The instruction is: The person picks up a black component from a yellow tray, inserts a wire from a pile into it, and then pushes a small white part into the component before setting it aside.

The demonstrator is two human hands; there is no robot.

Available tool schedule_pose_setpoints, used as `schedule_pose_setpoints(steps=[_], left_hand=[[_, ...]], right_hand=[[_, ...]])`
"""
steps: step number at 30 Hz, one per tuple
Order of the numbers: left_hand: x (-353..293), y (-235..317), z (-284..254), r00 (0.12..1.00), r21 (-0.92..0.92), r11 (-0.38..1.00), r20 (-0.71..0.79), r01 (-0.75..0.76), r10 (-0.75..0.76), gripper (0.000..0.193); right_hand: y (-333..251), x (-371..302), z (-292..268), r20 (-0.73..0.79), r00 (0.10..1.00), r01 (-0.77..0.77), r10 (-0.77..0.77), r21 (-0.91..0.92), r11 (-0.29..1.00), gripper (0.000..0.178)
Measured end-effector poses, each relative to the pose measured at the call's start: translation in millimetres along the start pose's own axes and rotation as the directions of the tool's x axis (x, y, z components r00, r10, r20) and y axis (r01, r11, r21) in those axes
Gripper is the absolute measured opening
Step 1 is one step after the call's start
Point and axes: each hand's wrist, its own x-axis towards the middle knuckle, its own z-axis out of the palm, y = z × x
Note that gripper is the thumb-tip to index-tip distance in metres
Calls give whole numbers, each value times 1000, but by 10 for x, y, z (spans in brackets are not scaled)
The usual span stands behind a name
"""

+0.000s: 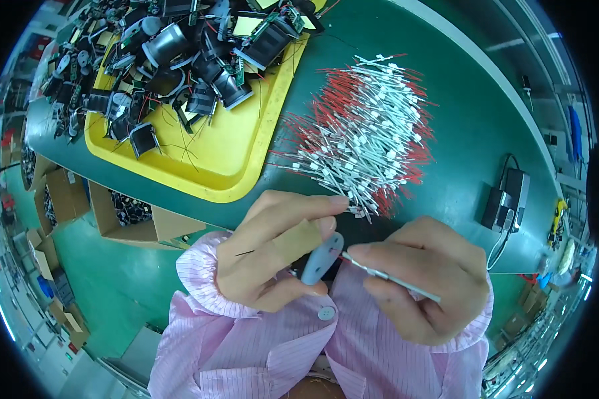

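Holding a small grey-blue oval tool (322, 258) pinched between thumb and fingers, the left hand (273, 249) sits close to the chest over pink striped sleeves, and the right hand (422, 279) is closed around one thin white-sleeved wire (393, 278) whose red tip pokes at the tool. Just past the hands there's a big loose pile of the same red and white wires (369, 133) on the green bench (472, 126). Further back left is a yellow tray (233, 159) heaped with black motor parts (180, 60).

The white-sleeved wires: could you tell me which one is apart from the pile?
The wire pinched in the right hand, its red tip meeting the grey tool in the left hand; the rest lie in the pile.
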Motion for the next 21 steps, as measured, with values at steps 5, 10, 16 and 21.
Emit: schedule_pose_setpoints(steps=[5, 10, 16, 21], left_hand=[[94, 20, -33, 995, 128, 991, 96, -40, 28, 52], [38, -47, 28, 998, 78, 996, 24, -52, 50, 52], [61, -24, -5, 998, -133, 989, -4, 61, -63, 50], [119, -55, -41, 984, -114, 983, 115, 146, -133, 46]], right_hand=[[57, -54, -7, -97, 995, -14, 0, -151, 988, 25], [170, -105, -24, -78, 996, 26, -47, -254, 967, 27], [192, -100, -33, -12, 994, 104, -112, -282, 954, 34], [278, -87, 5, 30, 988, 153, -151, -310, 938, 33]])
